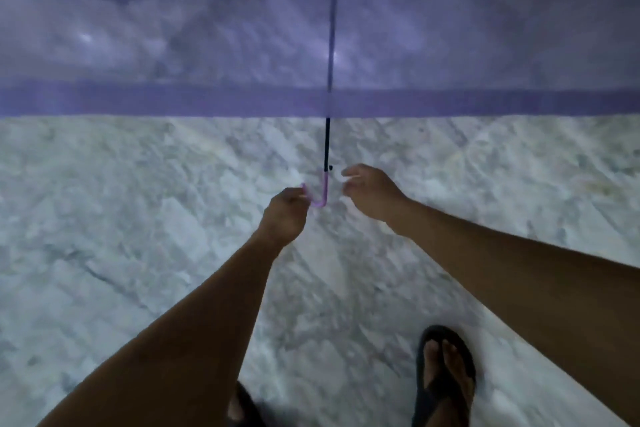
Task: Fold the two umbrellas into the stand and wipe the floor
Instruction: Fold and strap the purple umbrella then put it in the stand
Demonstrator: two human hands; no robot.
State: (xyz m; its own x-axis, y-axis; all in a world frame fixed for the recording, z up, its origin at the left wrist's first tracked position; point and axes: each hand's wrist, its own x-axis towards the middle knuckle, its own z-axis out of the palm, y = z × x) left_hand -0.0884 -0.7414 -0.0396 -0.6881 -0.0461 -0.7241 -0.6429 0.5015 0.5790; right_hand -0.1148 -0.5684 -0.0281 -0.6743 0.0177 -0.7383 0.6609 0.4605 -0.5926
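An open umbrella with a see-through purple canopy [207, 28] fills the top of the view, its darker purple hem running across the frame. Its thin black shaft [327, 142] runs down to a pink hooked handle [325, 191]. My left hand [284, 215] pinches the free tip of the hook between its fingers. My right hand [370, 194] hovers just right of the handle, fingers curled and apart, holding nothing. Only one umbrella is in view, and no stand shows.
The floor [138, 218] is pale marble with grey veins, seen both below and through the canopy. My feet in dark flip-flops [445, 378] stand at the bottom edge, right foot clear, left foot partly hidden by my forearm.
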